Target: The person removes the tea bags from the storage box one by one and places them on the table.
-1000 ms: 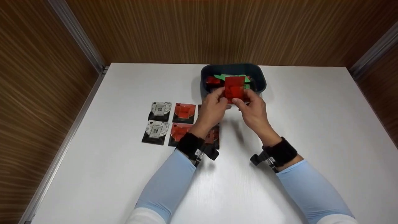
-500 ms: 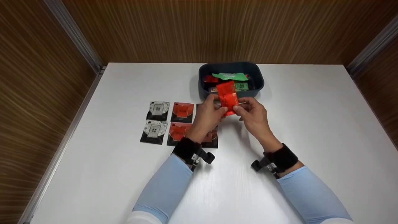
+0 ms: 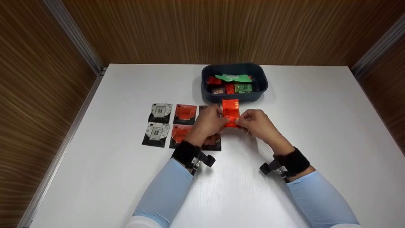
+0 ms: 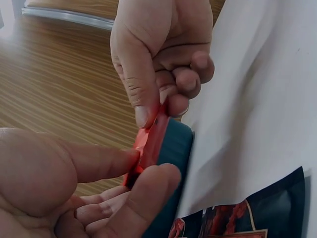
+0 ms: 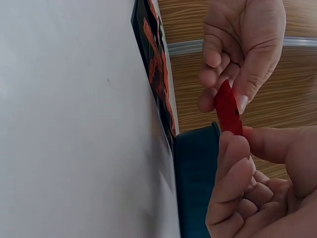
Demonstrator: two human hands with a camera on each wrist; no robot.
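White matte desk (image 3: 284, 104), wood-grain walls; left hand (image 3: 207, 122), right hand (image 3: 258, 123) fingers pinched on glossy red foil packet (image 3: 230, 112); dark bin (image 3: 234, 95) just beyond fingers.

— What's sitting on the white table (image 3: 316, 126) over there?

— A dark blue bin (image 3: 234, 83) is standing near the far edge, holding a green packet (image 3: 233, 77), a small green square one (image 3: 243, 88) and some red ones (image 3: 214, 80).

— And on the left?

— Packets are lying flat in rows: two black-and-white ones (image 3: 157, 124), one behind the other, and two red-and-black ones (image 3: 183, 123) just beside them. Brown wood-grain walls (image 3: 221, 31) are closing in the table.
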